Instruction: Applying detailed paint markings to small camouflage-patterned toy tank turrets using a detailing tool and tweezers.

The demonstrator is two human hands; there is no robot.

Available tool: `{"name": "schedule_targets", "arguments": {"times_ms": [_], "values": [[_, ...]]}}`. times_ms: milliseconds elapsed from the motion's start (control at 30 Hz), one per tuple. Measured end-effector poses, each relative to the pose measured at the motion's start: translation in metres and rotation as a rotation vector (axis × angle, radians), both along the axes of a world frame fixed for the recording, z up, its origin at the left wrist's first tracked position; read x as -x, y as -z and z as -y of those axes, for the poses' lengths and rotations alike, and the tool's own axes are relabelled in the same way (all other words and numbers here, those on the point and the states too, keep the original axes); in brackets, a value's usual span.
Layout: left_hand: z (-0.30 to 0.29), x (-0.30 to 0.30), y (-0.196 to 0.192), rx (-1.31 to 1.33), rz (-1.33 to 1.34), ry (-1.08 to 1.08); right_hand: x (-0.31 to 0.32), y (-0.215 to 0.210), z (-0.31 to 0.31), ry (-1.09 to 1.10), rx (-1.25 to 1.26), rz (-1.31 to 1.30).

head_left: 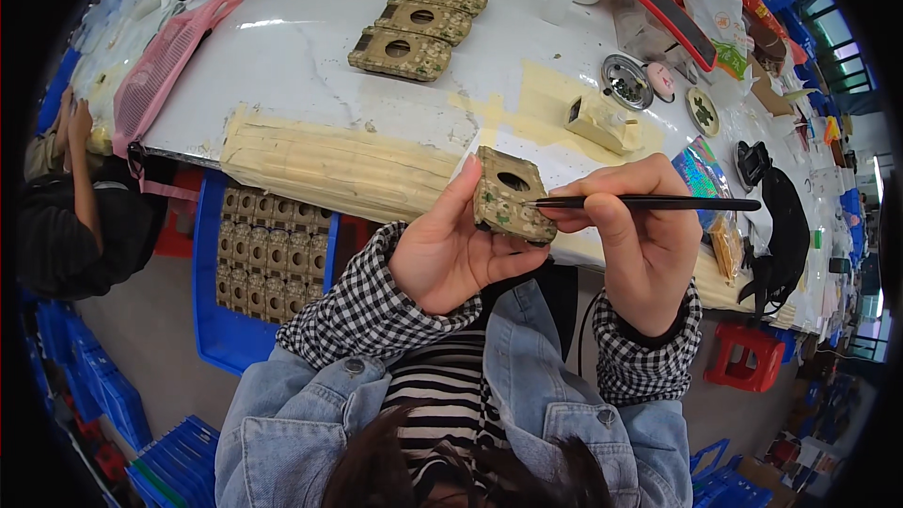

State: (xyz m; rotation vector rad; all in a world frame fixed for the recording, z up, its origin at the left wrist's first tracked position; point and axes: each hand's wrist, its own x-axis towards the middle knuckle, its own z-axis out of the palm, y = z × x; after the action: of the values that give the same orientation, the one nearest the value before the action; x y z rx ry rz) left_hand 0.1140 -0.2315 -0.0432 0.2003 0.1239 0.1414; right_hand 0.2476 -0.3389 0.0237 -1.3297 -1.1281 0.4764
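My left hand (447, 259) grips a small camouflage-patterned casing (496, 202) by its edges, thumb on the left side and fingers beneath. The casing is tilted, with a dark oval hole in its upper part and some brighter green spots below. In my right hand (649, 235) is a slim black pointed tool (677, 202), held like a pen. Its tip meets or hovers just over the casing's face; which one I cannot tell. My right fingertips are close against the casing's right edge. Both hands are above the table's front edge.
On the white table (301, 66) a row of similar casings (400, 54) runs away from me. To the right are a round metal dish (627, 82), a disc with green matter (702, 111), a cream block (600, 124) and a red-edged phone (668, 19). A blue crate (214, 320) holds more casings.
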Motion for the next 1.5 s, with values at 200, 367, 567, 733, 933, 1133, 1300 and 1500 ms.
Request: {"name": "schedule_targets", "arguments": {"times_ms": [200, 367, 567, 733, 933, 1133, 1300, 1500], "values": [[-0.0006, 0.001, 0.0009, 0.004, 0.016, 0.01, 0.0005, -0.0004, 0.0001, 0.0, 0.013, -0.011], [-0.0005, 0.0008, 0.0012, -0.002, 0.014, 0.005, -0.0001, -0.0001, -0.0003, -0.015, 0.011, 0.004], [-0.0006, 0.0007, 0.0012, 0.027, 0.032, 0.003, -0.0035, 0.0003, 0.001, -0.06, 0.052, 0.11], [-0.0003, 0.0001, 0.0041, 0.032, 0.052, 0.006, 0.0005, 0.0008, -0.0008, -0.005, 0.015, 0.018], [-0.0008, -0.0002, 0.0012, 0.037, 0.04, 0.012, 0.0008, 0.0011, -0.0002, -0.015, -0.006, -0.015], [0.0, 0.0001, 0.0015, 0.037, 0.032, 0.002, 0.0011, 0.0027, 0.0002, -0.015, -0.013, -0.03], [-0.0003, 0.0, 0.0032, 0.034, 0.05, 0.009, 0.0006, 0.0022, 0.0007, -0.019, -0.013, -0.025], [-0.0001, -0.0004, 0.0011, 0.044, 0.006, 0.01, 0.0008, 0.0024, 0.0008, -0.021, -0.007, -0.021]]}}
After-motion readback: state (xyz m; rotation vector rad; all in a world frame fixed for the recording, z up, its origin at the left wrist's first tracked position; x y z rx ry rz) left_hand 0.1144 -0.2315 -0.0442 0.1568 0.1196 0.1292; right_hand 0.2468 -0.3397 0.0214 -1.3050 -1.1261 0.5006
